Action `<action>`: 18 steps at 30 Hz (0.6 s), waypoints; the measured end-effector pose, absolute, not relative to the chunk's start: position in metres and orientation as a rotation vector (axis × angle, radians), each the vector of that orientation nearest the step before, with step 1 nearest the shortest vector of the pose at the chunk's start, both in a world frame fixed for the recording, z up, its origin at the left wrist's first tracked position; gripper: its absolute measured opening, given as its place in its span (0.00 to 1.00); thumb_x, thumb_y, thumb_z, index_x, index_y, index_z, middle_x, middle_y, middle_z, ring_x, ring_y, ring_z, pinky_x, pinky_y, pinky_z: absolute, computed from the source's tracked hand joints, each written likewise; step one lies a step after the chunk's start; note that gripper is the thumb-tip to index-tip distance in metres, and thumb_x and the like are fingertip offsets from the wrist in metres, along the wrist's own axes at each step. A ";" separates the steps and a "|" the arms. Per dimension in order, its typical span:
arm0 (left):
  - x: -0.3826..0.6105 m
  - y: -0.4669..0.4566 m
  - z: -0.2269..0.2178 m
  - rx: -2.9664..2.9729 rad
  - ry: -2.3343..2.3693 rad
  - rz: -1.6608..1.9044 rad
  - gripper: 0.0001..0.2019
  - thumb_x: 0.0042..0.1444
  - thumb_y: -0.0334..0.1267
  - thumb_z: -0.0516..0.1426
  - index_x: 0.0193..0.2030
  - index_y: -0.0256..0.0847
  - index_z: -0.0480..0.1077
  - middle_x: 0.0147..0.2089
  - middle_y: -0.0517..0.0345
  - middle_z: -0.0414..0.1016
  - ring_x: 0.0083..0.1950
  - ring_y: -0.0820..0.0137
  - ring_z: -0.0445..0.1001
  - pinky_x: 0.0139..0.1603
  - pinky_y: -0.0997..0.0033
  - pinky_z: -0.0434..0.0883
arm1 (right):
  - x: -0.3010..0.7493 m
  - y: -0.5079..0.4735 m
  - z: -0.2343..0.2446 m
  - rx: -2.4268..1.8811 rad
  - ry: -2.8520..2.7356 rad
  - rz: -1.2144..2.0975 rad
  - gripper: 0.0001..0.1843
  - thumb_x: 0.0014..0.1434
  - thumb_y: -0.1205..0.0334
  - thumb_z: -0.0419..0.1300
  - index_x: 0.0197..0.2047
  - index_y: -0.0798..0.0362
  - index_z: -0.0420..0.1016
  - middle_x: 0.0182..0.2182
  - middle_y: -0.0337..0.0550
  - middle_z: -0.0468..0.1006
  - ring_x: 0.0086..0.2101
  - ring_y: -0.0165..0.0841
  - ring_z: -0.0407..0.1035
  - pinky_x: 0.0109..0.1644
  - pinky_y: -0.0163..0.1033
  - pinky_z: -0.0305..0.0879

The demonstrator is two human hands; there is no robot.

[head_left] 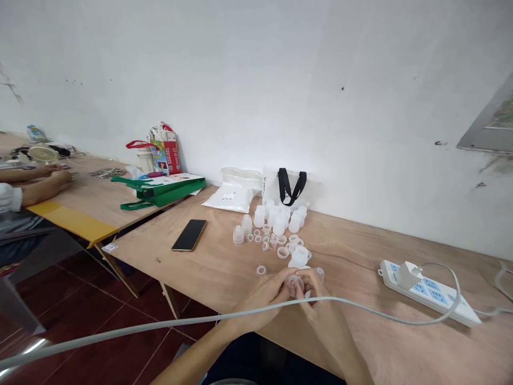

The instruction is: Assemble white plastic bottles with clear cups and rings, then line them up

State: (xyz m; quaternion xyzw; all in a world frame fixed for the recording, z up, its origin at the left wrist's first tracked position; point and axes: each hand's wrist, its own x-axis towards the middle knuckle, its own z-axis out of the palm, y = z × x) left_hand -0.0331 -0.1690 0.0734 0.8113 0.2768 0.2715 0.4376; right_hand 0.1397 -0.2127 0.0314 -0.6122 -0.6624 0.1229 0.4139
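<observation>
My left hand (267, 293) and my right hand (320, 302) meet at the near edge of the wooden table, fingers closed round a clear bottle nipple with a ring (294, 284). Its exact shape is partly covered by my fingers. Just beyond them stands a frosted white bottle (298, 258). A clear ring piece (261, 270) lies by itself left of my hands. Farther back are several clear rings (282, 252), small clear nipples (273, 240), clear dome caps (238, 235) and a cluster of frosted bottles (279, 220).
A white cable (192, 321) crosses in front of my wrists towards a power strip (430, 293) at right. A phone (189, 235) lies left. White plastic packets (230, 198) and a black-handled bag (292, 187) stand behind. Another person's hands (56, 175) rest at the neighbouring table.
</observation>
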 end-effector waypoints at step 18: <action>-0.026 -0.179 0.060 2.266 0.960 0.508 0.08 0.73 0.41 0.46 0.48 0.45 0.64 0.39 0.59 0.73 0.38 0.65 0.69 0.39 0.69 0.61 | 0.138 -0.218 0.032 -1.572 -1.770 0.053 0.06 0.66 0.62 0.48 0.38 0.45 0.64 0.30 0.39 0.75 0.27 0.37 0.70 0.35 0.40 0.63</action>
